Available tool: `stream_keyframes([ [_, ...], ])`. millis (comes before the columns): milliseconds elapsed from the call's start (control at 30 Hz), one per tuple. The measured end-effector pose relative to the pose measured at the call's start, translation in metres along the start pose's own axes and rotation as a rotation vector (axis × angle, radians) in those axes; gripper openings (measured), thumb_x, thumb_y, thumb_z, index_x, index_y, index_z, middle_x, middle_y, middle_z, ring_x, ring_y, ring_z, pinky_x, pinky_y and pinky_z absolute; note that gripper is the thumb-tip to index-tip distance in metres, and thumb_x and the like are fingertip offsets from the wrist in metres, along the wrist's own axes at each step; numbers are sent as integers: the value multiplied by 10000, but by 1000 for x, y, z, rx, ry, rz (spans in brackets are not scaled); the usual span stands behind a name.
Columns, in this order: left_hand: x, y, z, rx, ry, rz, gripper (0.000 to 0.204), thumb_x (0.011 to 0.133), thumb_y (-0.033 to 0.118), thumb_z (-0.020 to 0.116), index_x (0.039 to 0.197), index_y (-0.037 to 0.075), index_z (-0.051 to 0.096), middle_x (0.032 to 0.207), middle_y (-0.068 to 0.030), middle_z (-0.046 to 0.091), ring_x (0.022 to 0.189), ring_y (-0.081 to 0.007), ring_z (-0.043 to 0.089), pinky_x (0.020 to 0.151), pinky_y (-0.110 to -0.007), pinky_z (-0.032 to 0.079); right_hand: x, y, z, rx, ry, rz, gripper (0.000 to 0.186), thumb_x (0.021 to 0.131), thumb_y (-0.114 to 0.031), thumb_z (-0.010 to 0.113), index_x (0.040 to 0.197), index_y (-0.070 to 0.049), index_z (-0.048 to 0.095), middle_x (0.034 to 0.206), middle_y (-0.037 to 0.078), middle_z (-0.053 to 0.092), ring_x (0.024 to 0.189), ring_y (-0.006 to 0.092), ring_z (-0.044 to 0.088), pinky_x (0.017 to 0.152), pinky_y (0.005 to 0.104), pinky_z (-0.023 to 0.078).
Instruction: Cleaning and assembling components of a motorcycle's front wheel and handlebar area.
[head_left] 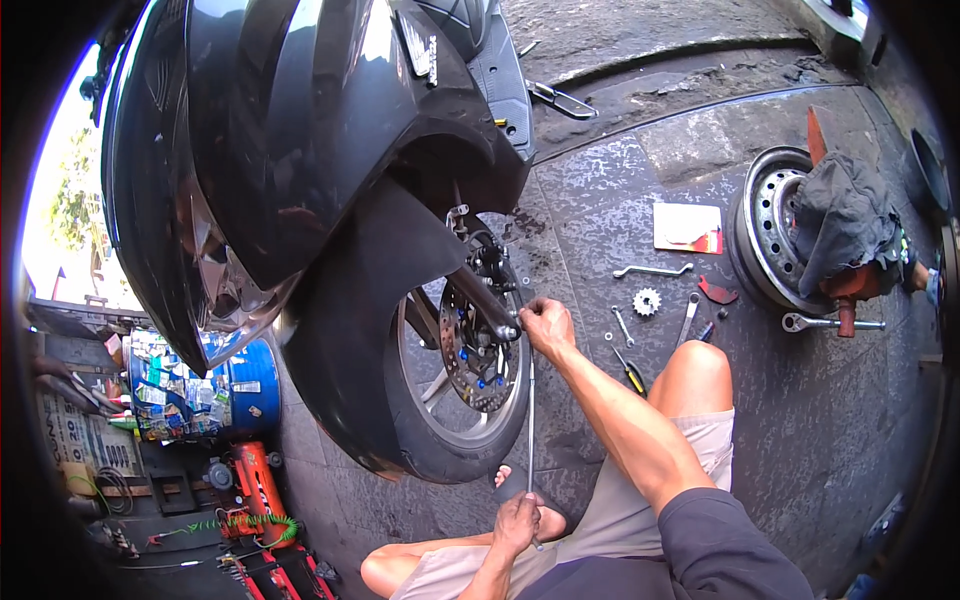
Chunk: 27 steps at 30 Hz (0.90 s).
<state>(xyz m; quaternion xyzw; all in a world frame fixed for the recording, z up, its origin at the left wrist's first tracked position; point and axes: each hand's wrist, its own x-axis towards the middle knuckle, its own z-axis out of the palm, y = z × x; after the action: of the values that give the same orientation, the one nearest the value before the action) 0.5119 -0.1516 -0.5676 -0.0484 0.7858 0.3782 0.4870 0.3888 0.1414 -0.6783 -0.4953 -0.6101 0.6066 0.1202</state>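
A black scooter's front wheel point(470, 440) stands in front of me, with a drilled brake disc point(468, 350) and a fork leg point(485, 300) on its near side. My left hand point(518, 520) is wrapped round the lower part of a long, slim metal bar point(532, 430), low beside the tyre. At the bar's upper end, my right hand point(547, 328) has its fingers closed, right beside the fork's lower end at the wheel axle. Those fingers hide the bar's head, so its exact fit on the axle cannot be made out.
On the floor to the right lie a combination wrench point(690, 318), a curved wrench point(653, 270), a small sprocket point(647, 302), a yellow-black screwdriver point(634, 377) and a packet point(687, 230). Beyond them is a bare wheel rim point(765, 230). A blue drum point(255, 385) and red jack point(258, 490) stand left.
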Motion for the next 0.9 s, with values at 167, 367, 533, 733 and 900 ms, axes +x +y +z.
stream_keyframes([
  [167,-3,3,-6,53,15,-5,299,1014,211,387,884,-8,543,549,2,409,430,-94,385,411,-257,338,0,-2,1,25,-9,34,288,771,-290,610,875,-46,721,813,149,709,840,288,689,794,391,508],
  [367,-9,16,-7,9,-19,-49,284,1011,204,384,861,5,519,544,9,388,427,-88,358,404,-257,307,-2,-4,-3,25,-33,31,284,769,-299,608,875,-62,725,829,146,711,865,288,686,812,392,507],
  [533,-8,14,-11,-44,-44,-74,318,1005,214,390,851,-7,560,560,10,427,442,-77,396,419,-262,341,-1,-5,-4,19,-52,56,294,766,-308,603,877,-66,726,850,152,711,884,297,683,826,397,505],
  [733,14,-15,1,35,-58,18,283,1013,207,389,896,-7,533,600,-21,449,510,-124,450,501,-281,407,-4,-6,-3,-40,-64,76,341,786,-332,607,953,-61,727,946,200,698,965,346,665,858,418,497],
  [900,21,-11,4,134,-50,111,295,1020,216,378,906,-6,536,616,-27,469,546,-131,484,537,-280,438,-14,-21,-15,52,53,85,364,834,-356,602,982,-45,719,928,224,690,940,376,665,831,428,500],
])
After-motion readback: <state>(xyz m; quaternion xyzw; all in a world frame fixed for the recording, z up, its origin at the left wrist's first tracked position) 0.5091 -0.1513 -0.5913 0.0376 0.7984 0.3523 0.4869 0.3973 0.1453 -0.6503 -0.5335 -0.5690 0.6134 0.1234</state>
